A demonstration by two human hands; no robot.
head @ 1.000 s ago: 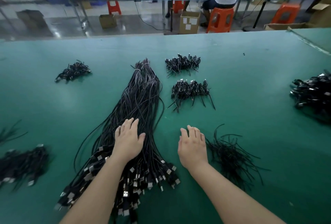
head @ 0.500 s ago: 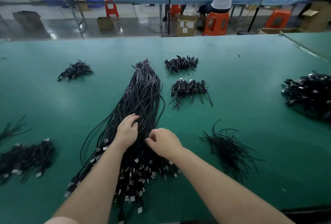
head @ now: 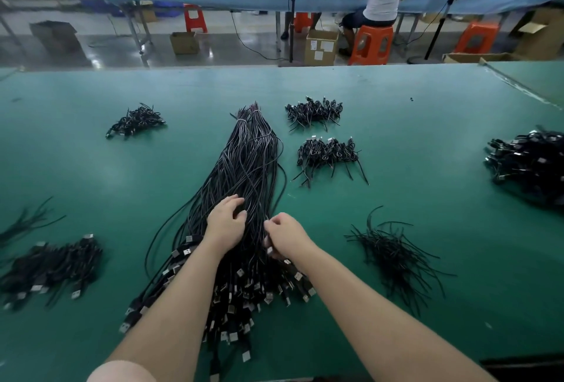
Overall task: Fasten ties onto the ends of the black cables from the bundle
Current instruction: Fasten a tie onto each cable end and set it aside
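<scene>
On the green table (head: 396,101), left hand (head: 225,224) rests curled on the bundle (head: 244,174); right hand (head: 287,236) pinches a cable; limp, light, tangle-prone, best gripped near the plug.

Black cables (head: 244,174), green table (head: 412,198) (orange stools (head: 370,44))

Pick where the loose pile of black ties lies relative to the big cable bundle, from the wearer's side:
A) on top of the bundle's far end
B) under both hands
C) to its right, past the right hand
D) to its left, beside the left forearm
C: the loose ties lie spread on the green table to the right of the cable bundle, beyond the right hand.
</scene>
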